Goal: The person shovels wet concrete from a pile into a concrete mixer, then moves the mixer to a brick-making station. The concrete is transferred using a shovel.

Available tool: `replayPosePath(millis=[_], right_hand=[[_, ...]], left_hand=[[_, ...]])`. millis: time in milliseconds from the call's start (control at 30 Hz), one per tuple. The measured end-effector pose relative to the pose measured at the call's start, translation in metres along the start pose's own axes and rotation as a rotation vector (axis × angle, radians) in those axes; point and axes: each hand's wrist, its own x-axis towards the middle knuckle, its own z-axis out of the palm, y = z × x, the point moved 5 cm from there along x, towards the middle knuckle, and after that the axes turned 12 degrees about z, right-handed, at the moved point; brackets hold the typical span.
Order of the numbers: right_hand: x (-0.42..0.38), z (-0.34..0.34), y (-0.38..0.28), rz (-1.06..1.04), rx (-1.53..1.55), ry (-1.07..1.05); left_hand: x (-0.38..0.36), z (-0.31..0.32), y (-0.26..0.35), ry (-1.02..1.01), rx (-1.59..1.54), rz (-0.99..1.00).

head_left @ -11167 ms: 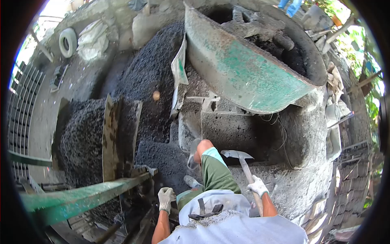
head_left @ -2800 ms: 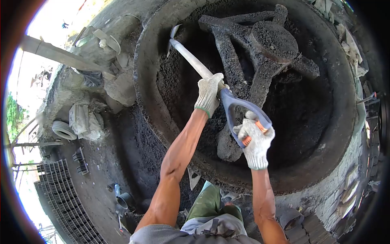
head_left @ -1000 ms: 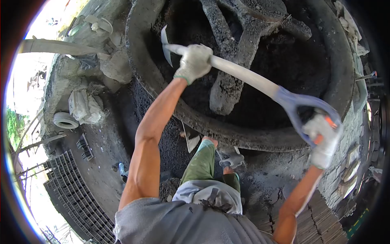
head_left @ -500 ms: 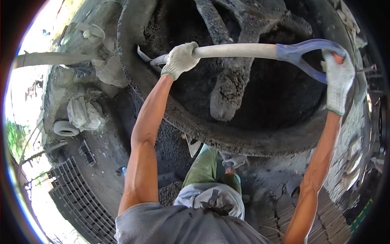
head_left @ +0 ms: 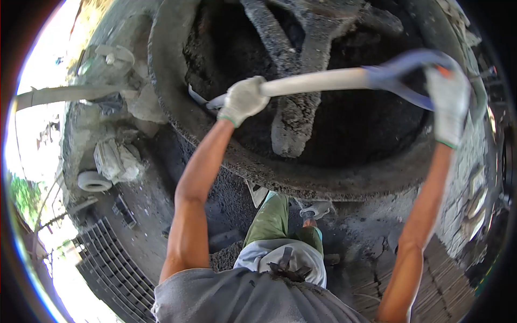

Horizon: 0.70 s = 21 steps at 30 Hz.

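A shovel (head_left: 318, 82) lies nearly level across the view, over a large round mixing pan (head_left: 344, 188) with dark, crumbly material in it. My left hand (head_left: 245, 100), in a pale knit glove, is closed round the lower shaft near the blade. Only a thin part of the blade (head_left: 197, 96) shows, by the pan's left inner wall. My right hand (head_left: 449, 102), gloved too and slightly blurred, grips the blue D-shaped handle at the right rim. Below the shaft, a thick mixer arm (head_left: 293, 126) caked in grey material reaches toward me.
At the left are a ridged pale roll (head_left: 94, 181), a crumpled bag (head_left: 116, 160) and a long beam (head_left: 64, 96). A dark metal grid (head_left: 116, 264) lies at the lower left. Stacked slabs (head_left: 471, 210) stand at the right.
My left hand and the lower shaft have shifted slightly right and down. The mixer arm appears further left in view. Both hands keep their hold.
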Motion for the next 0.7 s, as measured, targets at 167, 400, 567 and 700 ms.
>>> replayPosePath(millis=[167, 400, 567, 700], right_hand=[[-0.039, -0.076, -0.001, -0.238, 0.161, 0.335], [-0.103, -0.202, 0.003, -0.475, 0.404, 0.536], [-0.118, -0.19, -0.046, -0.406, 1.467, -0.103], [-0.066, -0.203, -0.065, -0.332, 1.394, -0.268]], left_hand=[[-0.002, -0.039, 0.049, -0.175, 0.056, -0.017], [0.013, -0.165, 0.268, 0.079, 0.059, 0.312], [0.032, -0.182, 0.382, 0.027, 0.06, 0.301], [0.051, -0.183, 0.391, 0.503, -0.148, 0.762]])
